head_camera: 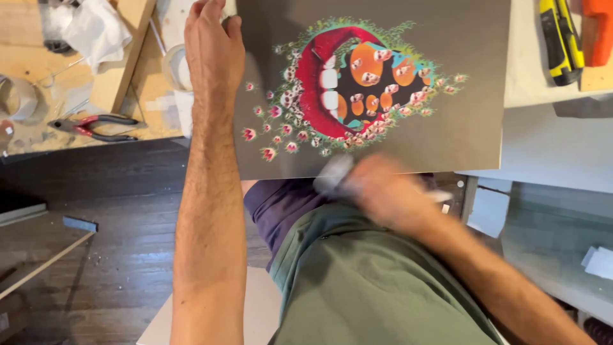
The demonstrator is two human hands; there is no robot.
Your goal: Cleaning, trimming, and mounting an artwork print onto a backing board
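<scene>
Left hand [211, 45] reaches up along the left edge of the grey board [447, 115], fingers curled over its far left corner, thumb side against the edge; gripping it, not spread. Right hand [389, 191] is motion-blurred at the board's near edge, closed around a blurred pale, stick-like tool [335, 172]; can't tell what the tool is or the exact finger positions. Board lies tilted across the person's lap and the white worktop [543, 137], near edge overhanging the green shorts [377, 281]. Printed on it: a red open mouth [357, 83] with white teeth, orange blobs and small skull-like bits scattered around. Far right corner of the worktop: a yellow-and-black utility knife [560, 41] just beside an orange tool [598, 29], both apart from the board. Left, on a wooden bench [128, 70]: red-handled pliers [96, 126] near its front edge, crumpled white cloth [96, 29] at the far side, tape roll [175, 67] just beside the left wrist. Dark wood floor [108, 255] below.
</scene>
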